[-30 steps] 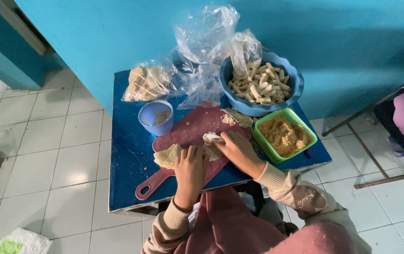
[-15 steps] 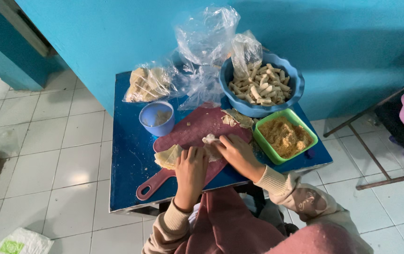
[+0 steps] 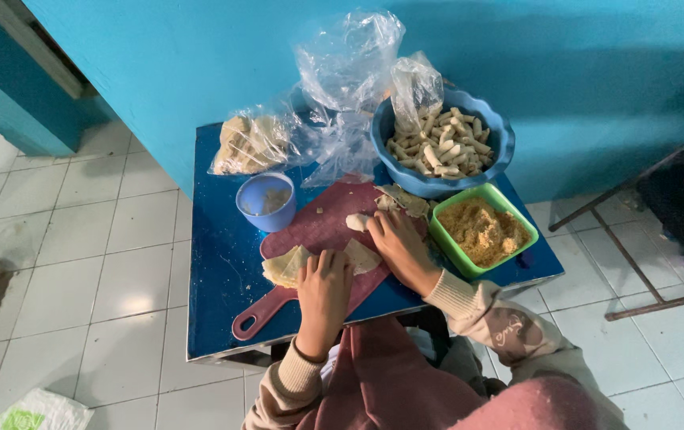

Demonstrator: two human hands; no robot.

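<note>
Far left of the hands, on the blue surface [image 3: 214, 279], a clear bag of pale wrappers [image 3: 248, 145] lies at the back, and just in front of it stands a small blue cup [image 3: 265, 201]. The red cutting board [image 3: 322, 235] reaches from its handle, below and left of the left hand, up under both hands. The left hand [image 3: 324, 288] rests knuckles-up on the board, its fingers curled down onto a thin pale wrapper sheet [image 3: 288, 265] that sticks out to its left and right; it presses the sheet rather than lifting it. Just right of it, the right hand [image 3: 399, 247] lies on the same sheet, fingertips bent and pinching a small lump of dough [image 3: 357, 221] at the top edge. Behind the right hand, crumpled clear plastic [image 3: 347, 76] stands beside a blue bowl of rolled pieces [image 3: 442, 142]. Right of that hand, touching the board's edge, sits a green square tub of brown filling [image 3: 481, 230].
</note>
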